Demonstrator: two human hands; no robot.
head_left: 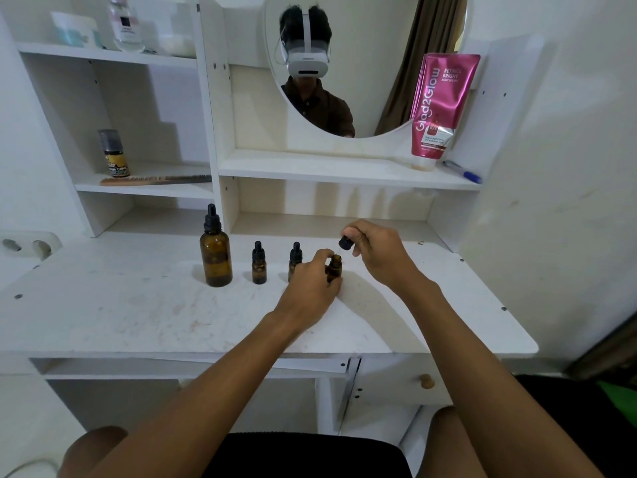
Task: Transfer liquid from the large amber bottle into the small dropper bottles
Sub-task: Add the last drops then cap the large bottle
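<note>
We are finding the left hand gripping the open small bottle upright on the white tabletop, fingers curled round its body. The right hand is pinching the black dropper cap just above the bottle's mouth. The large amber bottle is standing capped at the row's left end, well apart from both hands.

We are flagging three risks:
- The uncapped bottle is tipping readily should the grip slacken.
- The cap, held by fingertips only, is liable to slip and roll.
- The left knuckles are sitting just beside the nearest capped bottle and could be knocking it over.

We cannot tell whether a pipette is hanging from the cap.
</note>
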